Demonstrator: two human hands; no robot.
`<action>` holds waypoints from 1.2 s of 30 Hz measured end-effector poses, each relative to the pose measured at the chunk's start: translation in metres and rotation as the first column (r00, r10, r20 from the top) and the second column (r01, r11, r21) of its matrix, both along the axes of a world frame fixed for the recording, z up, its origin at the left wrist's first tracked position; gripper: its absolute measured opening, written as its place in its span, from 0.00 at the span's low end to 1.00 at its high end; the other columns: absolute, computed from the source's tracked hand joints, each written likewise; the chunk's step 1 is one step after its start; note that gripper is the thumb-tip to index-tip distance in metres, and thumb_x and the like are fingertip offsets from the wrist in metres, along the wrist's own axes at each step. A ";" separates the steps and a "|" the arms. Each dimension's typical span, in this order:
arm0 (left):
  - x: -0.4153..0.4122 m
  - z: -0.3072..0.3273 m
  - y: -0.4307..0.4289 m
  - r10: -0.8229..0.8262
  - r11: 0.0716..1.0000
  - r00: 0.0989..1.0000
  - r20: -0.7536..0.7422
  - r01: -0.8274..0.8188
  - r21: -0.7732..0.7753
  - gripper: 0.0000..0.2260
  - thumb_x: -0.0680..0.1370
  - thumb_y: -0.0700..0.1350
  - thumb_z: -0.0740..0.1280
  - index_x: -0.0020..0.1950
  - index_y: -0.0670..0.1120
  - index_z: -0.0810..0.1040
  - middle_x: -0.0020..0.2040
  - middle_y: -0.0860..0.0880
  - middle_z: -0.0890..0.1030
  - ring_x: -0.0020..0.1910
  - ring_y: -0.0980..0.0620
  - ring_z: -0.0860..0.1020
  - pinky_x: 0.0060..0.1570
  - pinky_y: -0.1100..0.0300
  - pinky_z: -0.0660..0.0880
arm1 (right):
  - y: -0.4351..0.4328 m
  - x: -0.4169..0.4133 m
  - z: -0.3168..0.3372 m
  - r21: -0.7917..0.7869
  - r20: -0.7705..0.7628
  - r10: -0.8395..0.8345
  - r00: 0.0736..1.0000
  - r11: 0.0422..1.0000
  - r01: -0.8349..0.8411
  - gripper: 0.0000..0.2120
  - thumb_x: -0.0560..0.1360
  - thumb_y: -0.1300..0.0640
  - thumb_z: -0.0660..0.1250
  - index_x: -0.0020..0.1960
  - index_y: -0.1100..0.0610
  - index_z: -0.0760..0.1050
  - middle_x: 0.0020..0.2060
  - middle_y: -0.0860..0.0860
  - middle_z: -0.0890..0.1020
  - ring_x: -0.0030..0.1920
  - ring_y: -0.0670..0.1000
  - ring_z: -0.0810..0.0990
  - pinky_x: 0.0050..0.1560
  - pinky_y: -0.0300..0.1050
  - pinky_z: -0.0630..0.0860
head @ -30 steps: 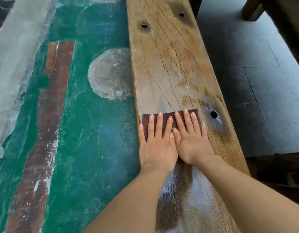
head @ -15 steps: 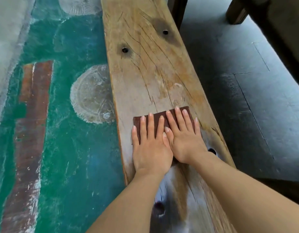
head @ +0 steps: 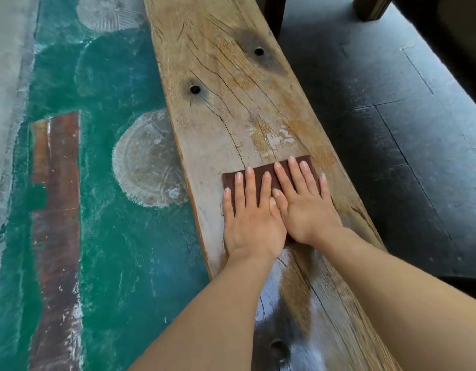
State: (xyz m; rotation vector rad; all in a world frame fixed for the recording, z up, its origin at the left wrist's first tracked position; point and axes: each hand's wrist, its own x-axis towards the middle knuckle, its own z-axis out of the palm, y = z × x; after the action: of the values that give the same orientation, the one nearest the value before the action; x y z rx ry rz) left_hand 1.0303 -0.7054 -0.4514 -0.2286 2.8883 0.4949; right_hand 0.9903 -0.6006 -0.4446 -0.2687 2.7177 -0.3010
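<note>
A long weathered wooden plank (head: 231, 108) runs from the near edge of the view away from me, cracked and pierced by dark round holes. A dark brown sheet of sandpaper (head: 258, 174) lies flat on it. My left hand (head: 251, 218) and my right hand (head: 304, 204) press side by side on the sheet with straight fingers, thumbs touching. Most of the sheet is hidden under my palms; only its far strip and left corner show.
Left of the plank lies a green painted floor (head: 119, 250) with a round pale patch (head: 148, 159) and a rusty brown strip (head: 56, 210). Dark grey floor slabs (head: 392, 156) lie to the right, with dark furniture legs (head: 371, 6) at the top.
Both hands have slid the sandpaper forward along the plank, past the hole that lay beside it a second ago. The hole is now hidden behind my right wrist.
</note>
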 end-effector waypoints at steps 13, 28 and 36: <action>0.111 0.001 0.074 -0.086 0.995 0.996 -0.016 0.086 0.044 0.21 0.82 0.52 0.37 0.73 0.55 0.32 0.76 0.51 0.32 0.73 0.53 0.28 0.68 0.51 0.25 | 0.077 0.121 0.002 0.010 0.005 -0.077 0.997 0.997 0.077 0.25 0.81 0.44 0.39 0.72 0.42 0.29 0.70 0.42 0.27 0.67 0.43 0.23 0.68 0.49 0.25; 0.185 0.001 0.122 -0.246 0.969 0.966 -0.075 0.244 -0.035 0.23 0.80 0.52 0.36 0.76 0.51 0.43 0.76 0.47 0.41 0.74 0.48 0.35 0.73 0.45 0.36 | 0.130 0.207 0.000 0.061 -0.042 -0.145 0.989 0.987 0.147 0.25 0.81 0.44 0.38 0.73 0.44 0.30 0.71 0.44 0.28 0.69 0.44 0.23 0.70 0.47 0.26; 0.119 0.000 0.102 -0.262 0.965 0.963 -0.068 0.263 0.012 0.23 0.81 0.52 0.35 0.74 0.52 0.34 0.75 0.49 0.32 0.72 0.51 0.27 0.70 0.49 0.28 | 0.113 0.141 -0.001 0.065 -0.076 -0.131 0.988 0.989 0.136 0.26 0.80 0.44 0.37 0.75 0.45 0.33 0.74 0.46 0.33 0.69 0.44 0.23 0.69 0.44 0.25</action>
State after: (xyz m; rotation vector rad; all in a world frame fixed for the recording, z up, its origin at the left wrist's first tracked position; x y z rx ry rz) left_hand 1.1492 -0.6038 -0.4510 0.1770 2.9129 0.4914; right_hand 1.1309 -0.4876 -0.4454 -0.0786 2.8160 -0.2366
